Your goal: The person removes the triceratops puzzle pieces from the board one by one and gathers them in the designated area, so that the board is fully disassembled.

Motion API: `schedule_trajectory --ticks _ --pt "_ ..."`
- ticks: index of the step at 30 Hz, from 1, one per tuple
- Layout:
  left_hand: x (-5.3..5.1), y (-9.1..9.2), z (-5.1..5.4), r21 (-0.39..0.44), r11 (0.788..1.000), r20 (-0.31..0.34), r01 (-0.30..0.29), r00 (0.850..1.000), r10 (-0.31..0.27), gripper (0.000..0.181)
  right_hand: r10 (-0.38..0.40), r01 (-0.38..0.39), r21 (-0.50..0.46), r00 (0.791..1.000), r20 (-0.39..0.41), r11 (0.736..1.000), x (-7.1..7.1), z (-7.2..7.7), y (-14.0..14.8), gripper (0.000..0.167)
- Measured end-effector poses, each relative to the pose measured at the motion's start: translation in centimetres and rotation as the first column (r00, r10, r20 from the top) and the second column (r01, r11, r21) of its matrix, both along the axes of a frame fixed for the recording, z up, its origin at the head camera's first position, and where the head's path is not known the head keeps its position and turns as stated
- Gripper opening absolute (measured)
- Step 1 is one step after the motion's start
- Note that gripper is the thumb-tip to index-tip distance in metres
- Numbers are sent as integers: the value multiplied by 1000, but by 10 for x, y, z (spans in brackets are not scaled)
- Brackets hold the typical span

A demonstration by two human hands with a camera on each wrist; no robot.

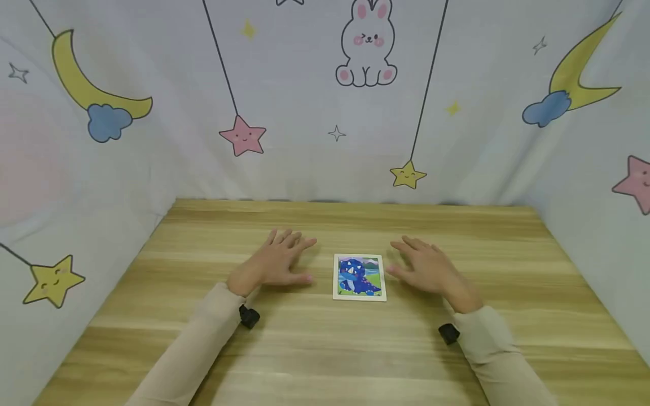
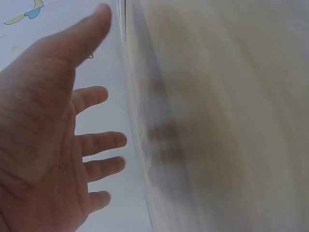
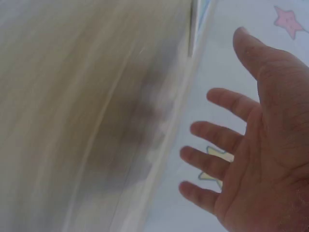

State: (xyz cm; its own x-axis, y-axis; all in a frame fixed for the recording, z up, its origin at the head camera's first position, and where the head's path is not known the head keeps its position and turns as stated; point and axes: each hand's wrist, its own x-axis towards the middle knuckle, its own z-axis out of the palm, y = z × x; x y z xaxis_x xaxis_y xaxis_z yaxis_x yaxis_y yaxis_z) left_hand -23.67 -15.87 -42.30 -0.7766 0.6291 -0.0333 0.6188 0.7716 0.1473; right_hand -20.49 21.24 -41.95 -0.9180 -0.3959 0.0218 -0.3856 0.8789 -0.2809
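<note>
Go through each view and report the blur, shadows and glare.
Head: the dinosaur picture is readable, and a pale sheen lies on the near tabletop; left wrist: the tabletop is blurred, with soft-edged dark patches, shadow or reflection unclear; right wrist: similar blur and dark patches, the pink star hazy but recognisable.

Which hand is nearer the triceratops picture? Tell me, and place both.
Right. The right hand is close beside the triceratops picture, on its right; the left hand is left of it, across a wider gap.
</note>
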Motion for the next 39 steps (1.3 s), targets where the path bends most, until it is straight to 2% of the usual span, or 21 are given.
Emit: schedule_trajectory --ticks 4,9,14,21,27,32,35,39 --pt "0 6 -1 12 1000 46 14 999 -15 86 66 -66 -31 998 20 997 -7 -1 -17 66" --pt "1 14 -2 72 995 65 73 995 -77 82 129 -127 -51 991 32 991 -13 -3 -38 57" --pt "0 30 -6 83 991 100 109 988 -117 80 138 -131 -98 988 66 987 -13 -4 -56 42" --pt "0 50 -9 57 986 67 155 985 -159 68 167 -156 -135 983 76 979 -15 -7 -74 22" --pt "3 59 -9 -4 993 59 116 992 -116 68 177 -164 -117 978 108 979 -18 -10 -84 29" --pt "4 61 -6 -60 995 24 85 996 -84 70 158 -131 -149 971 181 980 -22 -10 -91 34" --pt "2 61 -4 -70 995 7 76 997 -76 71 163 -126 -185 966 202 975 -26 -9 -94 32" --pt "-1 60 0 -61 996 16 68 998 -67 71 169 -125 -202 962 216 971 -31 -8 -95 31"
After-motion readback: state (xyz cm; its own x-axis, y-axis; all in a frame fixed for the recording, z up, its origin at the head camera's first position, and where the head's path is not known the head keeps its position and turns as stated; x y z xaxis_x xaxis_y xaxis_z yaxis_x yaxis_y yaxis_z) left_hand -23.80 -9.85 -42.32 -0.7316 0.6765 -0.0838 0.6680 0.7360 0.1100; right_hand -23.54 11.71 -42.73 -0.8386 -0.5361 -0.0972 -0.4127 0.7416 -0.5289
